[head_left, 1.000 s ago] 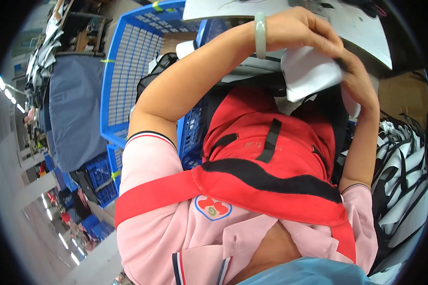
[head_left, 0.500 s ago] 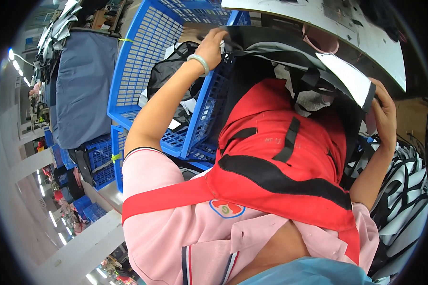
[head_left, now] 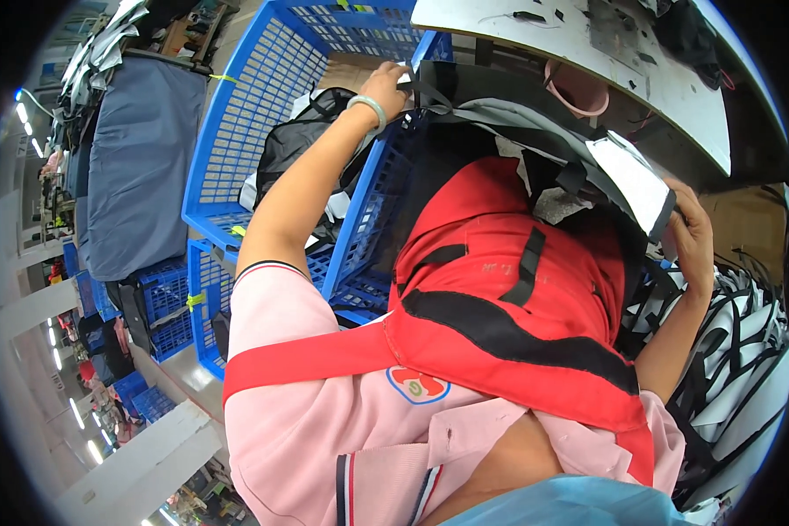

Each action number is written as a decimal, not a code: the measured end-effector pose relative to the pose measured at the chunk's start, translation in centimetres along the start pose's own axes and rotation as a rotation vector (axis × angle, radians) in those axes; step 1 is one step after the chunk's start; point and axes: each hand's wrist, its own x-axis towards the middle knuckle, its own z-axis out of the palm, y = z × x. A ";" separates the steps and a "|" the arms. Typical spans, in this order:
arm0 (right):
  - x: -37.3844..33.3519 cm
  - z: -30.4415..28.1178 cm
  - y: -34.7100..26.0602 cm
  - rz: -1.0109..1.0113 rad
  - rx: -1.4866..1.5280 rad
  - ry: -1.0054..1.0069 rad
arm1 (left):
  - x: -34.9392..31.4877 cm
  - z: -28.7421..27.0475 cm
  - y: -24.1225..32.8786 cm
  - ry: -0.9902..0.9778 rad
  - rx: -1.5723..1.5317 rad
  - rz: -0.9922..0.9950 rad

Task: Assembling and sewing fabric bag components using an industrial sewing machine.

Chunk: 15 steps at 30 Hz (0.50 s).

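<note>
A long black-and-grey fabric piece [head_left: 526, 118] stretches between my hands, above the red apron [head_left: 517, 263] over my lap. My left hand [head_left: 384, 93] is closed on its left end, where a black strap [head_left: 430, 93] and a small white tab show. That hand is over the rim of a blue plastic basket [head_left: 359, 210]. At the other end, a white panel [head_left: 629, 175] edged in black lies beside my right hand [head_left: 693, 232], whose fingers are bent round the piece's edge. Part of that grip is hidden behind the panel.
Black and grey sewn pieces [head_left: 302, 145] lie in the basket. A white worktable [head_left: 579, 61] with scraps stands ahead, a pink bin [head_left: 579, 88] below its edge. White-and-black strips [head_left: 736, 342] are heaped at right. A grey-blue covered stack [head_left: 145, 167] stands at left.
Both hands keep hold of the fabric piece. The left end and its strap show more plainly now, and the right end is slightly lower in view. The whole view has shifted a little.
</note>
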 end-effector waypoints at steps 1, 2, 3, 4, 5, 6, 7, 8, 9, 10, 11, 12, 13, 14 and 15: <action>0.1 0.3 0.3 0.023 0.006 -0.037 | -0.1 -0.5 -1.2 0.005 0.015 -0.016; 0.3 0.7 0.6 0.044 0.013 -0.076 | -0.2 -1.0 -2.4 -0.227 -0.338 -0.094; 0.3 0.8 0.8 0.037 0.017 -0.084 | -0.4 -1.1 -3.1 -0.457 -0.704 -0.162; -0.3 0.4 1.1 0.099 -0.008 -0.114 | -0.3 -1.5 -0.8 -0.396 -0.820 -0.222; -0.9 0.1 1.3 0.161 -0.030 -0.145 | 0.7 -2.0 0.2 -0.408 -0.833 -0.212; -1.6 -0.4 0.5 0.171 -0.050 -0.131 | 1.6 -2.9 1.0 -0.582 -1.105 -0.273; -1.6 0.0 0.7 0.223 -0.010 -0.167 | 1.5 -3.9 0.7 -0.744 -1.357 -0.367; -1.6 0.5 1.0 0.275 0.027 -0.202 | 1.4 -4.8 0.4 -0.850 -1.397 -0.425; -1.7 0.8 1.1 0.275 0.024 -0.202 | 1.3 -4.5 0.4 -0.850 -1.399 -0.423; -1.7 1.0 1.2 0.274 -0.013 -0.249 | 1.2 -4.0 0.5 -0.792 -1.323 -0.460; -1.8 1.1 1.1 0.275 -0.051 -0.295 | 1.2 -3.5 0.6 -0.737 -1.247 -0.495; -1.4 1.6 0.5 0.270 -0.099 -0.332 | 1.1 -3.1 0.1 -0.673 -1.242 -0.593; -1.5 1.7 0.5 0.269 -0.102 -0.330 | 1.3 -2.5 -0.7 -0.672 -1.243 -0.590; -1.6 1.9 0.6 0.271 -0.107 -0.355 | 1.6 -2.1 -1.5 -0.606 -1.239 -0.618; -1.7 2.2 0.8 0.277 -0.111 -0.378 | 1.9 -1.6 -2.0 -0.544 -1.234 -0.645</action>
